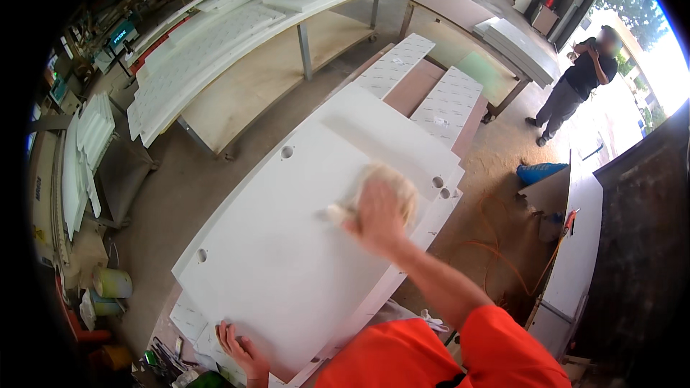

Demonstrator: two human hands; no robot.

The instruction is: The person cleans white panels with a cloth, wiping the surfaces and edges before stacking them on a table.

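Observation:
A large white panel (280, 208) with round holes along its sides lies in front of me. My right hand (381, 212) presses a cream-coloured cloth (395, 179) onto the panel's surface, right of its middle. Motion smears both hand and cloth, and the fingers lie partly over the bunched fabric. At the near left corner of the panel, my left hand (243, 352) rests by the edge with its fingers apart, holding nothing. White boards in patterned film (449, 104) stick out from beneath the panel's far end.
A long table stacked with white boards (223, 36) stands at the far left, another table (453, 7) at the far right. A person (586, 72) stands near the doorway. An orange hose (496, 248) trails on the floor at right; buckets (113, 282) stand at left.

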